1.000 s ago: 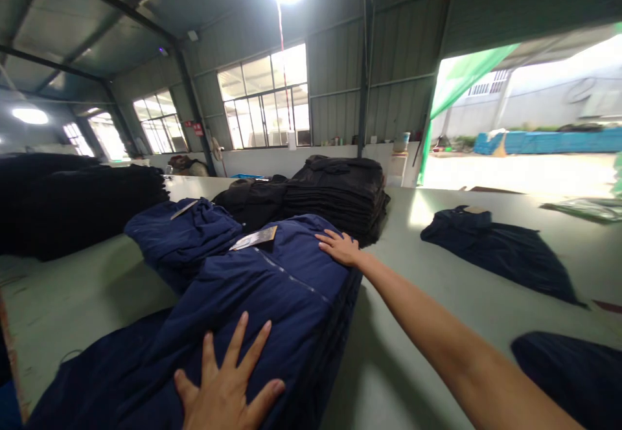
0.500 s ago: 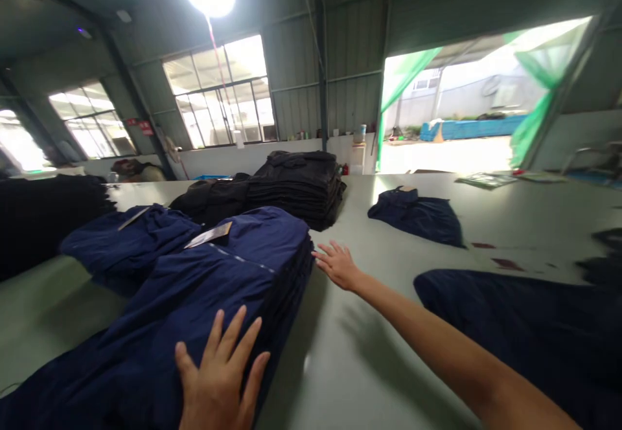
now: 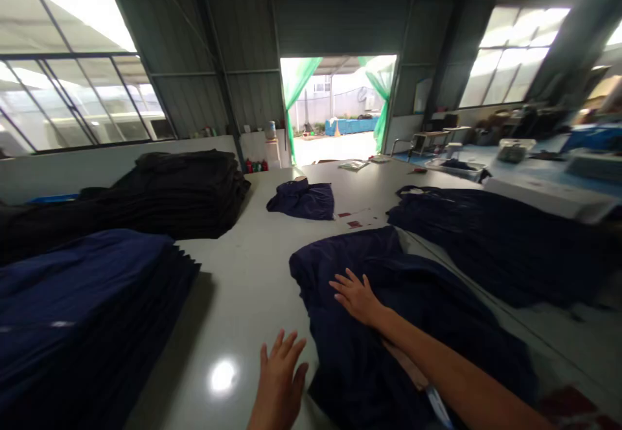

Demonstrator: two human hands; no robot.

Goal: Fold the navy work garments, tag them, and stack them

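A dark navy garment (image 3: pixel 403 326) lies spread on the pale table (image 3: pixel 243 300) right in front of me. My right hand (image 3: pixel 357 295) rests flat on its upper left part, fingers spread, holding nothing. Lower down, my left hand (image 3: pixel 279 384) hovers open over the bare tabletop just beside the garment's left edge. A tall stack of folded navy garments (image 3: pixel 82 313) stands to the left, apart from both hands.
A pile of black garments (image 3: pixel 165 190) sits at the back left. Another navy garment (image 3: pixel 302 198) lies further back, and a large dark one (image 3: pixel 490 236) to the right. An open doorway (image 3: pixel 337 109) with green netting is beyond. Cluttered tables (image 3: pixel 534 151) stand at the far right.
The view has swung right. Both hands left the folded navy stack; my right hand now lies on the spread garment and my left hand is over the table.
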